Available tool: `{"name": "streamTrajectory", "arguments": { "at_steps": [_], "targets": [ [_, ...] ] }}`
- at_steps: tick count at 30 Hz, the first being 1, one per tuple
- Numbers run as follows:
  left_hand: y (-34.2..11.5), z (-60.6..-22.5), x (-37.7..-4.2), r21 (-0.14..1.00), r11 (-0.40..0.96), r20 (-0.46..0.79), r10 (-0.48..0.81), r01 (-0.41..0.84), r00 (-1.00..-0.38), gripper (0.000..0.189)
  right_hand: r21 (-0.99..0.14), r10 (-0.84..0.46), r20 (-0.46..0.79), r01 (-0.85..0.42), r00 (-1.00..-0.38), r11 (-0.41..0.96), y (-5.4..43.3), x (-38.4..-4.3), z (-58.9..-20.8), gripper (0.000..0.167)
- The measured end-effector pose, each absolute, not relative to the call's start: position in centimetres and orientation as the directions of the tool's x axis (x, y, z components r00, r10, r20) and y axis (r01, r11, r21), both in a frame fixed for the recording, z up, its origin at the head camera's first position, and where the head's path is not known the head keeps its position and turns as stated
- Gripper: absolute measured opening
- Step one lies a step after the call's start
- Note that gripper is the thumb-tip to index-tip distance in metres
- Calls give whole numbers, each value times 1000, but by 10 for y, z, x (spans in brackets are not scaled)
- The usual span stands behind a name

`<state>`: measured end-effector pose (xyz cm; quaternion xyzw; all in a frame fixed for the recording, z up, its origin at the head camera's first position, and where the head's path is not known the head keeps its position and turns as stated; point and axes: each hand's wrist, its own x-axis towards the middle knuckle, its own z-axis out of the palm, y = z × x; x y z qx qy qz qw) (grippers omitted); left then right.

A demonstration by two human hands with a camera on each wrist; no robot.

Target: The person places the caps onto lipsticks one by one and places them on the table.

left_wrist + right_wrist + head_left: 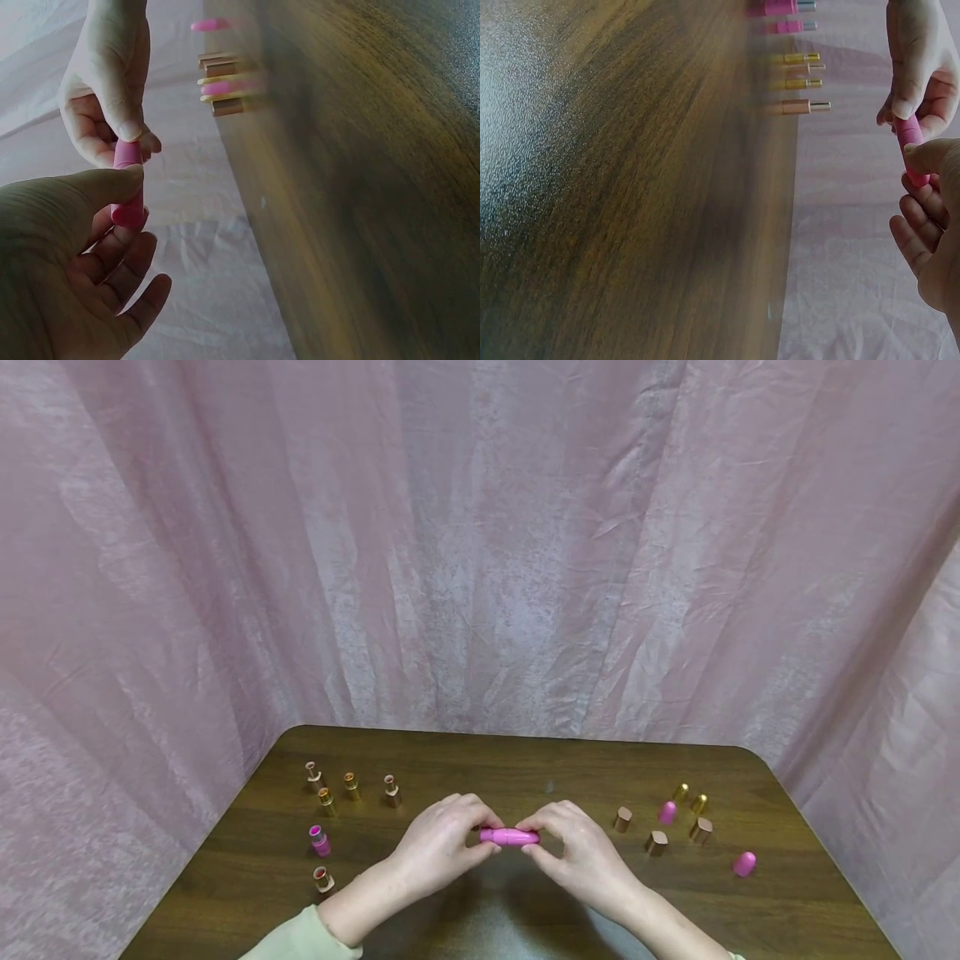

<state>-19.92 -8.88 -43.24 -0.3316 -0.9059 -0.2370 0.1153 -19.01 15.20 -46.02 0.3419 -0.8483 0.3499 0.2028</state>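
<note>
A pink lipstick tube (509, 837) with one rounded end is held level above the table in the head view. My left hand (441, 842) pinches its flat-ended base between thumb and fingers. From the other side, my right hand (581, 853) grips the rounded cap with thumb and fingertips. Cap and base meet at a thin seam between the hands. In the left wrist view the flat end of the tube (128, 214) shows under the left thumb, while the other left fingers spread loosely. The right wrist view shows the tube (910, 135) between both thumbs.
Uncapped lipstick bases stand at the table's left: a pink base (320, 841), gold bases (352, 786) and rose-gold bases (392, 792). On the right stand loose caps: pink caps (744, 864), gold caps (681, 792) and rose-gold caps (656, 843). A pink curtain (480, 568) hangs behind the wooden table (495, 760).
</note>
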Motion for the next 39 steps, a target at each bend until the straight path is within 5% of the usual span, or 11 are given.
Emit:
{"name": "streamTrajectory", "arguments": {
  "at_steps": [39],
  "targets": [
    [-82, -436, -203, 319, 666, 390, 556, 674, -734, 16, -428, -412, 619, -727, -669, 537, 150, -192, -466, 30]
  ]
}}
